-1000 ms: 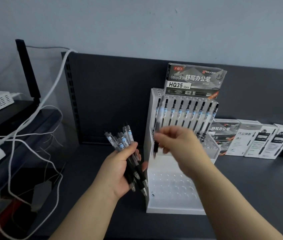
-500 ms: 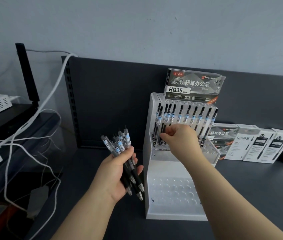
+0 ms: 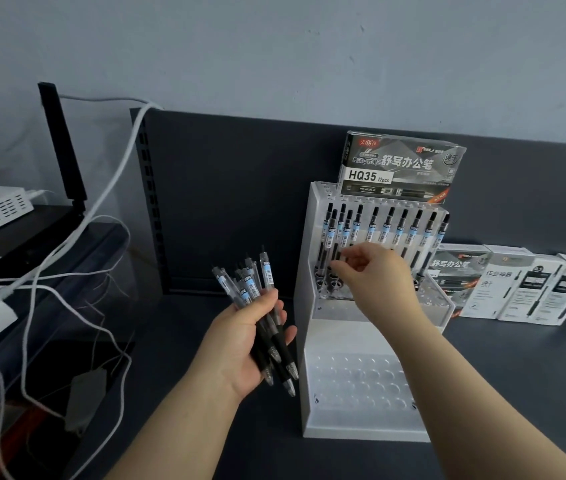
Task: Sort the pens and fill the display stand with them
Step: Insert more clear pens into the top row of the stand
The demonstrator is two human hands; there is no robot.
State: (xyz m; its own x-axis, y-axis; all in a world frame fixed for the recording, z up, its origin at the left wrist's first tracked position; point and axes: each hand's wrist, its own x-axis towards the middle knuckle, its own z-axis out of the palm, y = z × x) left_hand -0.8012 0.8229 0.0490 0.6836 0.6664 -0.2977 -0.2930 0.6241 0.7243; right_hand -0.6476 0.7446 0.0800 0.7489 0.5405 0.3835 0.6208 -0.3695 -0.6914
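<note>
I see white cables (image 3: 67,244) left, dark surface (image 3: 516,368) under a grey wall (image 3: 274,46). My left hand (image 3: 243,344) grips a pen bundle (image 3: 260,306); my right hand (image 3: 375,275) pinches a pen (image 3: 334,237) in the white display stand (image 3: 361,386); boxes (image 3: 523,285) sit right.

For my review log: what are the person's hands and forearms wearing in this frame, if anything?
Nothing that shows. The left hand and right hand are bare: no gloves, rings, watch or wristband in view. Both forearms are uncovered right down to the bottom edge of the picture, with no sleeve cuff, strap, cable or marking on them. Anything worn above that lies outside the frame.
</note>
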